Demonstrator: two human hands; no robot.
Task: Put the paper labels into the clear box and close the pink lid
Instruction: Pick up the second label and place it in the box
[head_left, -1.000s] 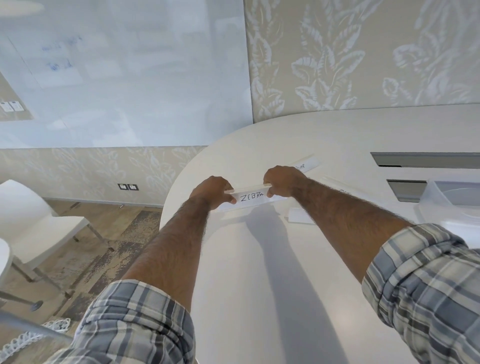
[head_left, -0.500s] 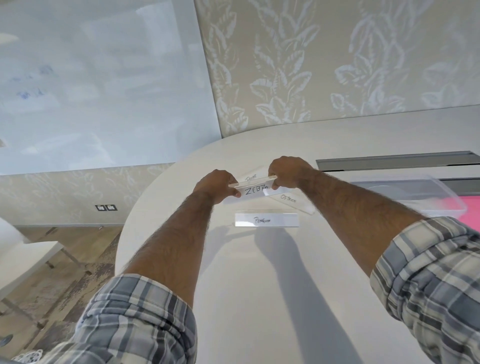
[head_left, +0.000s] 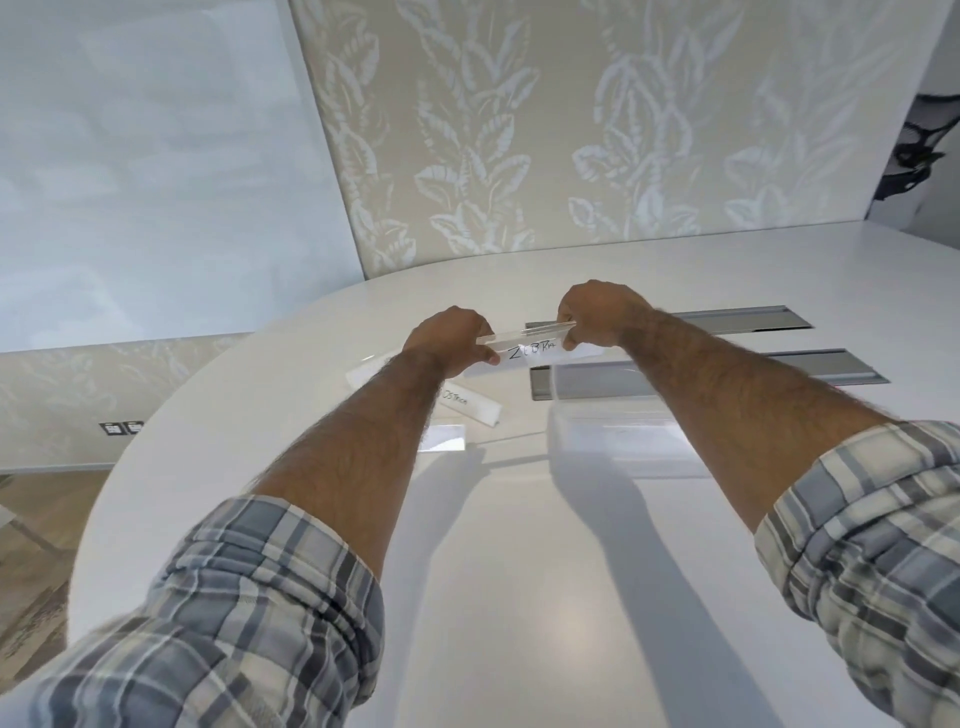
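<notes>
A long paper label (head_left: 530, 351) marked "ZEBRA" hangs in the air above the white table (head_left: 519, 597). My left hand (head_left: 451, 340) pinches its left end and my right hand (head_left: 597, 314) pinches its right end. The label sits just left of and above the clear box (head_left: 618, 431), which stands under my right forearm. A second label (head_left: 470, 404) with handwriting lies on the table below my left wrist, and a third label (head_left: 441, 437) lies nearer, partly hidden by my left forearm. The pink lid is hidden.
Two grey cable slots (head_left: 727, 317) (head_left: 810, 371) are set into the table behind the box. The table's curved edge (head_left: 171, 410) runs on the left, with floor below. A patterned wall (head_left: 519, 130) stands behind.
Both hands have carried the ZEBRA label to the right, off the other labels and up to the clear box. The view has swung right too.
</notes>
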